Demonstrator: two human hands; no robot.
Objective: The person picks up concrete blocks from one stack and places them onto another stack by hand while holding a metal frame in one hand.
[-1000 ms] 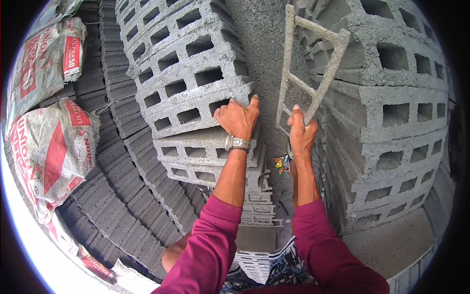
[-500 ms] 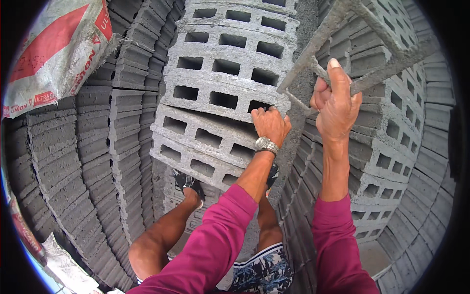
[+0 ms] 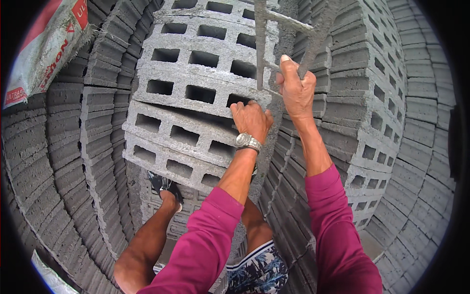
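My left hand [image 3: 252, 118], a wristwatch [image 3: 248, 141] on its wrist, is closed with its fingers hooked over the right end of a grey hollow concrete block [image 3: 174, 93], at its last hole. Just to the right, my right hand [image 3: 297, 93] is wrapped round a bar of a rough, cement-crusted metal frame [image 3: 261, 49]. The frame stands out over the right ends of the blocks, its far part cut off by the top of the view. Below the gripped block lies another hollow block [image 3: 161, 130], tilted, with a dark wedge-shaped gap between them.
Tall stacks of grey blocks rise on the left [image 3: 63, 147] and right [image 3: 377, 117]. A red and white sack [image 3: 44, 59] hangs over the left stack. My feet stand on blocks between the stacks, a dark shoe [image 3: 164, 183] showing.
My right hand has swung the metal frame leftward, closer to my left hand, and its bars stand more upright. My left hand keeps its place on the block. The whole view has shifted somewhat.
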